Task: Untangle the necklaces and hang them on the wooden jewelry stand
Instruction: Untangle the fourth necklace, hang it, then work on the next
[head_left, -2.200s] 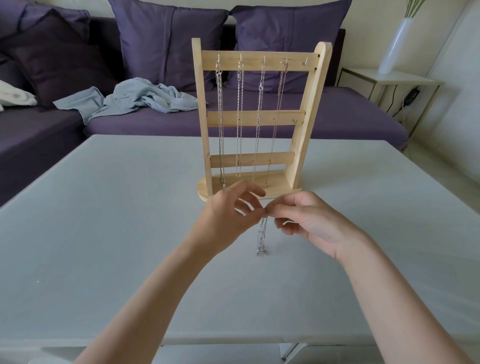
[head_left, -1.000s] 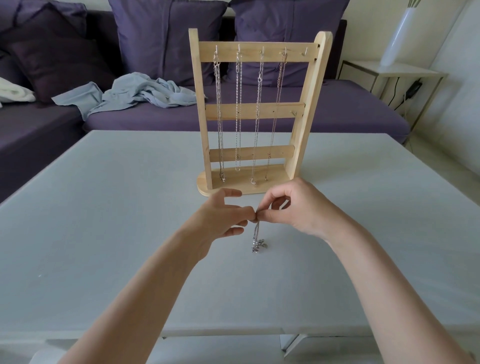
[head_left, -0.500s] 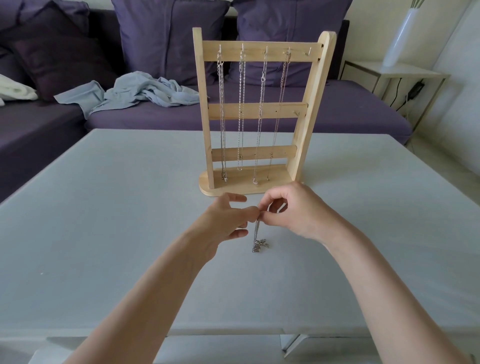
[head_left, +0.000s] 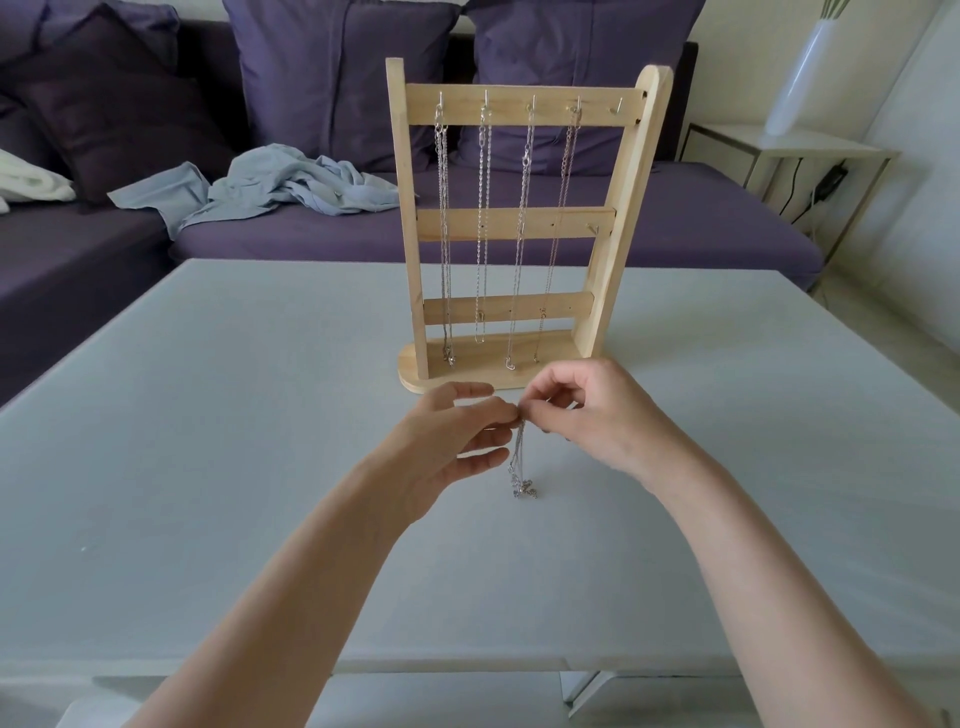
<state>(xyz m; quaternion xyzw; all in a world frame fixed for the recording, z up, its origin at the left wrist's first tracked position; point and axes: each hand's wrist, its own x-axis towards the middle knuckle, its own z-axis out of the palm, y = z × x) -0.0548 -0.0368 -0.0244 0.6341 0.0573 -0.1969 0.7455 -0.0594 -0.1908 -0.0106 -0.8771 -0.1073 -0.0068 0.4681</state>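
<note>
My left hand (head_left: 457, 434) and right hand (head_left: 587, 410) pinch the top of a silver necklace (head_left: 521, 462) just in front of the wooden jewelry stand (head_left: 519, 228), its tangled lower end resting on the bench (head_left: 208, 415), the clasp hidden between my fingertips (head_left: 511, 413).

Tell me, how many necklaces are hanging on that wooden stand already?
4, side by side on the top bar's hooks of the stand: first necklace, second, third, fourth. The rightmost hook is free.
</note>
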